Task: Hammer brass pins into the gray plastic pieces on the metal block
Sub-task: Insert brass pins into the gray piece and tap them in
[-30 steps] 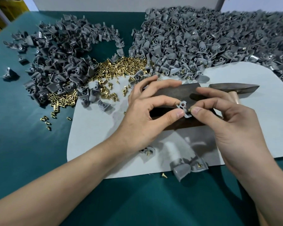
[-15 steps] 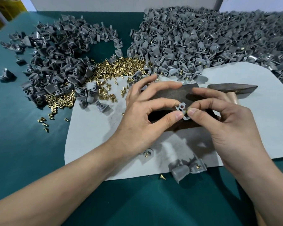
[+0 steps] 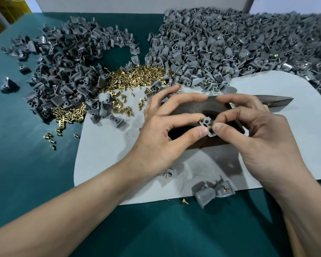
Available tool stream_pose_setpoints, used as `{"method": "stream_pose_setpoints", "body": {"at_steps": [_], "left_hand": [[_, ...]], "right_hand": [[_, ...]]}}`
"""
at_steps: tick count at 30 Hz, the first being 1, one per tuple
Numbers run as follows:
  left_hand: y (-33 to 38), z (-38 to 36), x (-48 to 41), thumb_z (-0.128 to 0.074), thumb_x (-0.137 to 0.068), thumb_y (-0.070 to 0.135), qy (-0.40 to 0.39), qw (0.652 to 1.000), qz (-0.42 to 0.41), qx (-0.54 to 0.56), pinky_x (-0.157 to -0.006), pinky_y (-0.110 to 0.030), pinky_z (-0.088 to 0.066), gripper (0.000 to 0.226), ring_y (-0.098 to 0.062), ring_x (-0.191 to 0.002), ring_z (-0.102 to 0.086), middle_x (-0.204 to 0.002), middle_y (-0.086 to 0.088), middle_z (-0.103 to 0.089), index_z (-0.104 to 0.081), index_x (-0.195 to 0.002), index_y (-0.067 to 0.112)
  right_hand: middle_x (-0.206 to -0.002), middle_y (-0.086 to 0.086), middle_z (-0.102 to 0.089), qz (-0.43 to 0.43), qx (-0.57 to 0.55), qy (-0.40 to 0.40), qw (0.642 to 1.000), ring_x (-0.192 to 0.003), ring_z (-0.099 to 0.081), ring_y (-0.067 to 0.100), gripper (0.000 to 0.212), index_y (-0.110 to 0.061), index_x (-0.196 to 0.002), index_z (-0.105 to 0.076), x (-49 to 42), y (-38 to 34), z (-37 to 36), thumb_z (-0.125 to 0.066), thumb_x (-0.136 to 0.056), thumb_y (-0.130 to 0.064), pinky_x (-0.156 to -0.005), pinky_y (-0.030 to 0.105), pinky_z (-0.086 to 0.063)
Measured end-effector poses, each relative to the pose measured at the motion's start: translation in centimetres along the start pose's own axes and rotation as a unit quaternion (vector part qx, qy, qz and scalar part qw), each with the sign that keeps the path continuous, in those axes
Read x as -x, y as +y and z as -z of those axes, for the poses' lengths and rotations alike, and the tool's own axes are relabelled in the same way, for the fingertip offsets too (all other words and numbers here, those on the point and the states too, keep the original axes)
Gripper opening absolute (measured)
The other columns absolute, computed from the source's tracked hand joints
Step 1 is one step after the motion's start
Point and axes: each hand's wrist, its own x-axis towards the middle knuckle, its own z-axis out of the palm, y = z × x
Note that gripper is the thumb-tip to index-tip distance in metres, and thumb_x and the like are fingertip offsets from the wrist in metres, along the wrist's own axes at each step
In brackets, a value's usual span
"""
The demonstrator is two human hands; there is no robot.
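Observation:
My left hand [image 3: 163, 134] pinches a small gray plastic piece [image 3: 208, 125] between thumb and index finger, just above the dark metal block [image 3: 193, 108] on the pale mat. My right hand [image 3: 263, 138] meets it from the right, thumb and index finger closed on a brass pin [image 3: 213, 124] at the piece's edge. A hammer head [image 3: 278, 100] pokes out behind my right hand; its wooden handle is mostly hidden. Loose brass pins [image 3: 137, 76] lie heaped beyond the mat's far left corner.
Two big heaps of gray pieces fill the back: one at the left [image 3: 63, 71], a larger one at the right [image 3: 230, 43]. A couple of gray pieces [image 3: 211, 191] lie at the pale mat's [image 3: 104, 154] near edge, on the green tabletop [image 3: 35, 173].
Both hands have stayed over the block, still fitting pin to piece. The view has shifted slightly; the fingers moved only a little.

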Motion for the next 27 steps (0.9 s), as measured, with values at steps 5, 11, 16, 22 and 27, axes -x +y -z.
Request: {"method": "stream_pose_setpoints", "body": {"at_steps": [5, 11, 16, 22, 27], "left_hand": [[-0.1, 0.1, 0.0, -0.067, -0.083, 0.028, -0.004, 1.0, 0.002, 0.002, -0.114, -0.049, -0.023, 0.021, -0.021, -0.138, -0.03, -0.128, 0.011, -0.059, -0.075, -0.101, 0.02], [-0.1, 0.0, 0.1, -0.067, -0.083, 0.028, -0.004, 1.0, 0.009, 0.011, -0.114, -0.05, -0.024, 0.022, -0.02, -0.139, -0.03, -0.126, 0.012, -0.061, -0.075, -0.101, 0.02], [-0.1, 0.0, 0.0, -0.067, -0.082, 0.029, -0.005, 0.999, 0.021, 0.026, -0.114, -0.049, -0.023, 0.023, -0.018, -0.138, -0.03, -0.127, 0.013, -0.059, -0.072, -0.104, 0.025], [-0.1, 0.0, -0.1, -0.068, -0.082, 0.031, -0.004, 0.999, 0.021, 0.027, -0.114, -0.048, -0.023, 0.015, -0.015, -0.138, -0.03, -0.127, 0.017, -0.058, -0.07, -0.096, 0.032], [-0.2, 0.0, 0.0, -0.067, -0.082, 0.033, -0.007, 0.999, 0.026, 0.021, -0.114, -0.047, -0.023, 0.015, -0.014, -0.138, -0.029, -0.128, 0.018, -0.057, -0.072, -0.096, 0.03]], "right_hand": [[-0.11, -0.018, -0.062, 0.029, 0.005, -0.009, 1.0, -0.105, -0.048, -0.015, 0.02, -0.026, -0.068, -0.067, -0.1, 0.6, 0.0, -0.074, -0.078, -0.011, -0.088, 0.001, -0.029], [-0.105, -0.022, -0.065, 0.048, 0.005, -0.013, 0.999, -0.113, -0.045, -0.015, 0.017, -0.029, -0.069, -0.066, -0.2, 1.0, 0.0, -0.075, -0.077, -0.017, -0.097, 0.006, -0.028], [-0.103, -0.016, -0.067, 0.044, -0.02, -0.024, 0.999, -0.104, -0.051, -0.016, 0.003, -0.028, -0.069, -0.069, -0.2, 1.2, 0.1, -0.071, -0.071, -0.027, -0.094, 0.004, -0.03], [-0.109, -0.016, -0.067, 0.019, -0.052, -0.012, 0.998, -0.117, -0.053, 0.009, 0.013, -0.037, -0.078, -0.075, -0.2, 1.8, 0.4, -0.068, -0.068, -0.042, -0.109, 0.05, -0.03], [-0.106, -0.01, -0.068, 0.01, -0.084, -0.005, 0.996, -0.109, -0.057, 0.0, 0.003, -0.03, -0.073, -0.075, 0.0, 1.6, 0.3, -0.074, -0.07, -0.03, -0.107, 0.038, -0.037]]}}
